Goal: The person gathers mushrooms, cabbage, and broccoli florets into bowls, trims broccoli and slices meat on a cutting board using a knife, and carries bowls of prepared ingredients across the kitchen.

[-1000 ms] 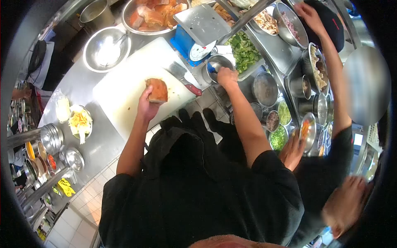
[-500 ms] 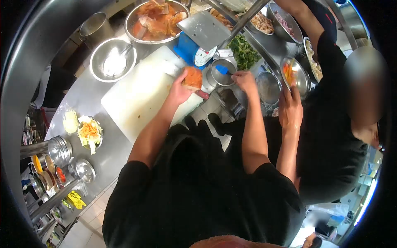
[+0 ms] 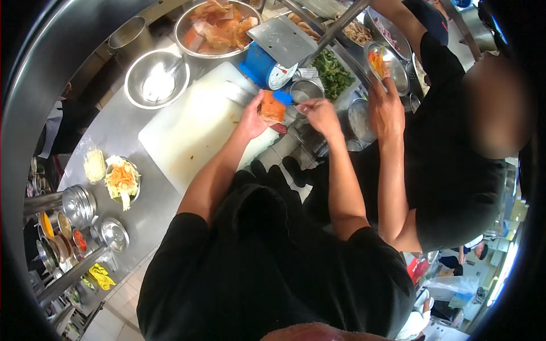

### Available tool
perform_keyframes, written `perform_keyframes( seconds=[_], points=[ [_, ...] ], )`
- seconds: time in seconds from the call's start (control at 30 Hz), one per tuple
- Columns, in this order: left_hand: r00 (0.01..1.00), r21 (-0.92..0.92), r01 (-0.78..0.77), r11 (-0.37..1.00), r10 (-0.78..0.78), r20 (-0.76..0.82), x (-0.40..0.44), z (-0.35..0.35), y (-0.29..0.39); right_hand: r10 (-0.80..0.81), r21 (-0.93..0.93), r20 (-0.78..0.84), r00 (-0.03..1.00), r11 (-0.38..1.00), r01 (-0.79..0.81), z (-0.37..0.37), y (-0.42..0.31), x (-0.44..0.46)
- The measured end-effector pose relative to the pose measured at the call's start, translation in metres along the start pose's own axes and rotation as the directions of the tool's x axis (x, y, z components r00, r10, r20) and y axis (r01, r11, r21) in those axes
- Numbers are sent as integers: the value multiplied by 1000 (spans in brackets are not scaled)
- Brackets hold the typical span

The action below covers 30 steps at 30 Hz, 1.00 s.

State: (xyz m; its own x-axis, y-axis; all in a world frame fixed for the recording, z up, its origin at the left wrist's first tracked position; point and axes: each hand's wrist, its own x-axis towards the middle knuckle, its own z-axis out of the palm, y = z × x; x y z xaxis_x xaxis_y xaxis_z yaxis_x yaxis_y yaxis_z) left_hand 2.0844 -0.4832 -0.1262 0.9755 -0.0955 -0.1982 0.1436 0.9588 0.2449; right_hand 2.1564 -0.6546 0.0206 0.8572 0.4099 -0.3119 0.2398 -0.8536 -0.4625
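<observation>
My left hand (image 3: 250,120) is closed around an orange-brown block of food (image 3: 272,109), bread or meat, I cannot tell which. It holds the block above the right end of the white cutting board (image 3: 187,133). In my right hand (image 3: 322,115) is a basting brush (image 3: 282,97) with a blue head, which meets the upper right side of the block. Below the left hand lies a knife, its wide blade (image 3: 238,93) on the board and its reddish handle (image 3: 279,128) past the edge. A small metal pot (image 3: 307,89) stands beyond the right hand.
A blue scale (image 3: 259,68) stands behind the board, beside a bowl of orange meat pieces (image 3: 219,31) and a steel bowl (image 3: 156,79). Shredded vegetables (image 3: 122,179) sit at left. Close at right, a co-worker's hand (image 3: 388,111) holds a bowl of cut peppers (image 3: 387,65).
My right hand has moved left, bringing the brush from over the small pot to the block of food. The co-worker's hand and pepper bowl have shifted left and up.
</observation>
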Motion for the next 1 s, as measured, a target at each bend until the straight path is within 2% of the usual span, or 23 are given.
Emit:
perform_keyframes(
  seconds=[0.1,0.2,0.27,0.3,0.4,0.43,0.5,0.6,0.67,0.7,0.83,0.9,0.93,1.0],
  points=[
    [999,16,-1,1000,2,-37,3,1,-3,-19,-136,3,1000,991,19,12,-9,1],
    [994,-5,-22,1000,21,-106,-3,6,0,17,90,-59,998,996,-12,-3,13,5],
    [993,-44,-26,999,21,-116,-6,5,3,19,-47,-159,987,999,-27,-3,40,27],
    [992,-46,-30,999,24,-127,-7,3,3,-7,-227,-231,973,973,-47,3,57,46],
    [990,-43,-43,998,37,-139,0,2,2,57,-548,-230,972,817,-178,36,81,108],
    [989,-42,-51,998,44,-142,0,0,1,2,-534,-308,951,827,-174,47,75,108],
    [985,-40,-66,997,59,-162,2,-1,-3,-11,-591,-201,980,799,-112,73,99,136],
    [975,-49,-95,994,83,-206,4,1,-4,-35,-606,-82,996,795,-22,50,107,139],
    [968,-47,-129,991,116,-221,8,1,-7,8,-222,-99,995,975,-30,18,90,101],
    [965,-43,-140,989,126,-228,10,1,-8,38,-8,-101,994,999,-39,1,79,75],
    [967,24,-116,993,119,-225,23,-4,-13,-31,317,-91,995,947,59,-9,31,3],
    [975,76,-113,991,125,-184,26,-4,-16,-195,281,-25,981,940,194,10,39,9],
    [970,54,-117,992,126,-207,26,-1,-19,-130,179,-6,991,975,129,19,38,9],
    [959,16,-127,992,127,-252,26,7,-22,-115,118,-26,993,986,118,9,31,-2]
  ],
)
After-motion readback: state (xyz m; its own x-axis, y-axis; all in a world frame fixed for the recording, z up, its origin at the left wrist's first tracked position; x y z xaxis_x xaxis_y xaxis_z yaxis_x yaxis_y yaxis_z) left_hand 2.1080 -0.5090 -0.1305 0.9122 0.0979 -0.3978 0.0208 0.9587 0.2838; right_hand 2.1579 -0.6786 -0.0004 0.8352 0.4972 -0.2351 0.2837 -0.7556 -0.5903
